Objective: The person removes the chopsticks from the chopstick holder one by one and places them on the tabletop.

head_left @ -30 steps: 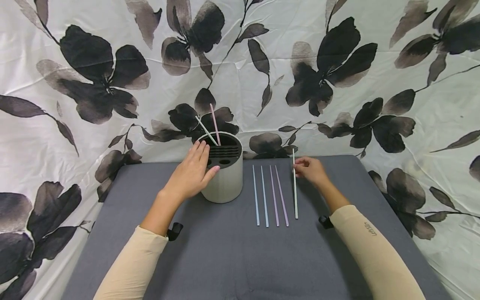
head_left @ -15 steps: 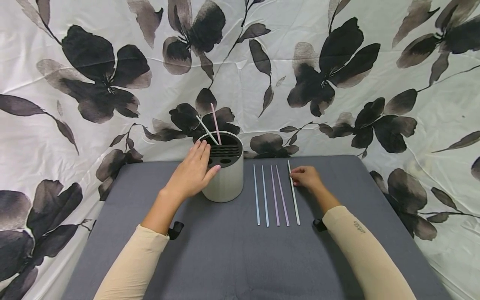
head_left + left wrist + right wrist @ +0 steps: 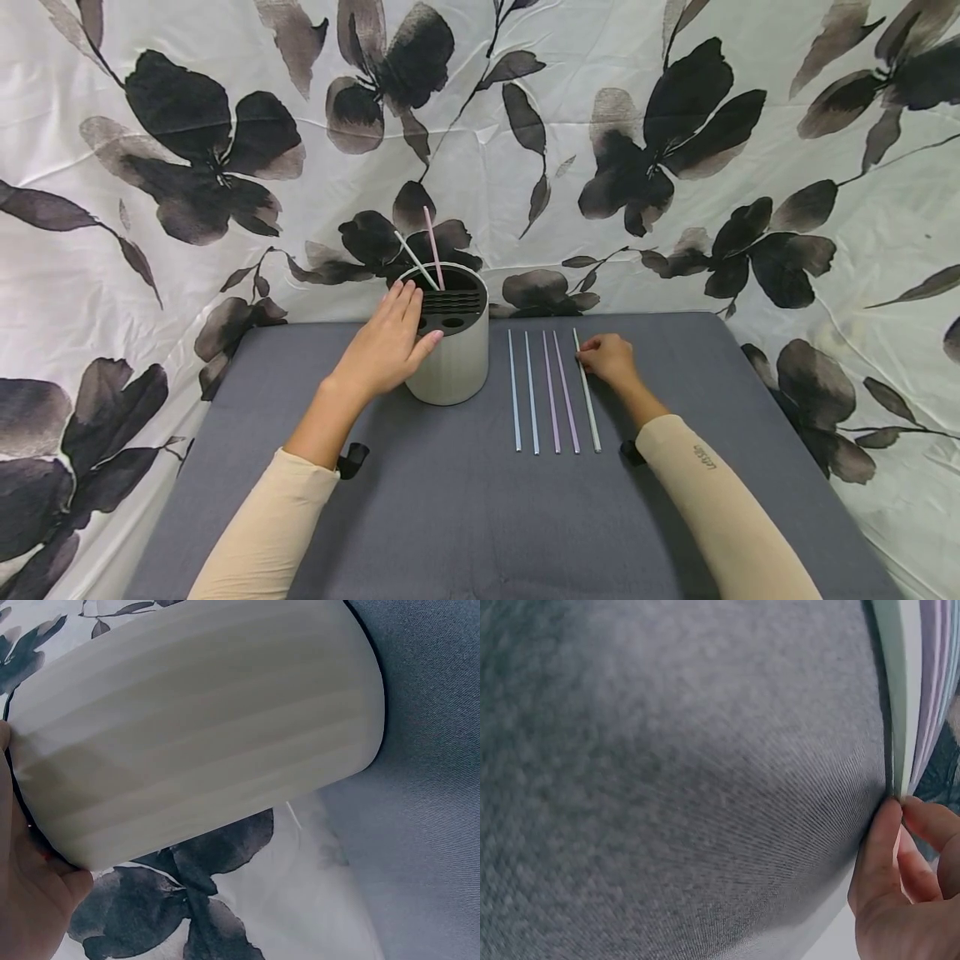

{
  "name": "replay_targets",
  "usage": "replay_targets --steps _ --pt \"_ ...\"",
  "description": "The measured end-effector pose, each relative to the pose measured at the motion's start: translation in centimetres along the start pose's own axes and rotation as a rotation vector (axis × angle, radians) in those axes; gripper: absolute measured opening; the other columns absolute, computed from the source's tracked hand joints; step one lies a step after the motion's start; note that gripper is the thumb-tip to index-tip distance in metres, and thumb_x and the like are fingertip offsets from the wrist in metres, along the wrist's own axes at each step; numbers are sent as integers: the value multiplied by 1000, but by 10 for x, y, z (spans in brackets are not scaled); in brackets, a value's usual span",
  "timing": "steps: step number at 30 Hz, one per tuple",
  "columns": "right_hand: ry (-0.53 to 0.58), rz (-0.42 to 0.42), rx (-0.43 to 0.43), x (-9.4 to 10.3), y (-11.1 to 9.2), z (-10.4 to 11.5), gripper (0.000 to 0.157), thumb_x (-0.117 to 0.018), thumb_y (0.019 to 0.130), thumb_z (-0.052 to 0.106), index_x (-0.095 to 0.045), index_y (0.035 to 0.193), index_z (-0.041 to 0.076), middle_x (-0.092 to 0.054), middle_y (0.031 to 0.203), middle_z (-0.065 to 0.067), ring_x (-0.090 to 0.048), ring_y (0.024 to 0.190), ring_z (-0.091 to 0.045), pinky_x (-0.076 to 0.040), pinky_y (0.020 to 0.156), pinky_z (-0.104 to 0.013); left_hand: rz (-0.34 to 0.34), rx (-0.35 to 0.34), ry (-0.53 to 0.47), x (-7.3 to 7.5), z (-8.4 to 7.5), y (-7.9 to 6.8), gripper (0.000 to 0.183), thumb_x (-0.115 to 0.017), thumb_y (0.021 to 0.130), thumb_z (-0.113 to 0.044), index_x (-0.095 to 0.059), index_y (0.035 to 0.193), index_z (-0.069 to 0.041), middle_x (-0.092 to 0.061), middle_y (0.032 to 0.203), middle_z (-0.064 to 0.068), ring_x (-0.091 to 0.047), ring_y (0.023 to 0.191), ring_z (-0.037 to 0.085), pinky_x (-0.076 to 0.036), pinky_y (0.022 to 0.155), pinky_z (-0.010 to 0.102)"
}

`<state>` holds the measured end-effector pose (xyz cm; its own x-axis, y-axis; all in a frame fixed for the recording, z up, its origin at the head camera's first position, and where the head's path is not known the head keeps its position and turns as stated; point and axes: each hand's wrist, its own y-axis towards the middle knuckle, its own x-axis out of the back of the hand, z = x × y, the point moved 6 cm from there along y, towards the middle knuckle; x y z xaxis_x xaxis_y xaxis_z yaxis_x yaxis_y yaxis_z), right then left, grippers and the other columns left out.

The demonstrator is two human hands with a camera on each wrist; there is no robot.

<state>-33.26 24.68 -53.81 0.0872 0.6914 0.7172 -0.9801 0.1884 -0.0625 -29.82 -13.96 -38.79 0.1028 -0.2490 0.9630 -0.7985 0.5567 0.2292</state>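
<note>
My left hand (image 3: 381, 346) rests on the near left rim of a pale grey, round utensil holder (image 3: 450, 371) with a black slotted top (image 3: 461, 317). Its fingers lie straight. A pink chopstick (image 3: 433, 250) and a pale green or whitish one (image 3: 415, 258) lean in the holder's back opening. Further right, my right hand (image 3: 611, 358) pinches a pale green chopstick (image 3: 588, 400) between thumb and fingers near its far end. This chopstick lies along the table, beside two purple chopsticks (image 3: 563, 383) and two blue chopsticks (image 3: 531, 392). The right wrist view shows the pinch on the green chopstick (image 3: 901, 697) closely.
A dark grey cloth covers the table (image 3: 450, 517). Behind it hangs a white curtain (image 3: 525, 192) with dark flowers, close to the back of the holder. In the left wrist view, the holder's ribbed side (image 3: 202, 735) fills much of the picture.
My right hand has brought the green chopstick down and slightly toward me and left, laying it beside the purple ones. My left hand has stayed on the holder.
</note>
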Motion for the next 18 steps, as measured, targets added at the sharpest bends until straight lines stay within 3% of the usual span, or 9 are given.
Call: replay_targets --steps 6,12,18 --pt "-111 -44 44 -2 -1 4 15 -76 87 12 -78 94 0 -76 70 -5 -64 57 -5 -51 62 -24 6 3 -4 0 -1 1 77 -41 110 -48 -27 158 11 -26 166 29 -14 159 42 -15 131 51" --pt "-120 -61 68 0 -3 7 17 -78 86 15 -77 95 0 -77 77 -8 -70 67 -16 -55 73 -35 16 10 2 1 -1 1 78 -40 110 -49 -26 158 11 -25 167 28 -14 159 41 -16 131 50" --pt "-106 -85 113 7 -5 14 19 -78 88 18 -78 96 2 -78 84 -9 -70 73 -20 -54 76 -39 15 8 -1 1 -1 1 78 -41 110 -48 -27 158 12 -25 167 29 -15 159 43 -17 131 52"
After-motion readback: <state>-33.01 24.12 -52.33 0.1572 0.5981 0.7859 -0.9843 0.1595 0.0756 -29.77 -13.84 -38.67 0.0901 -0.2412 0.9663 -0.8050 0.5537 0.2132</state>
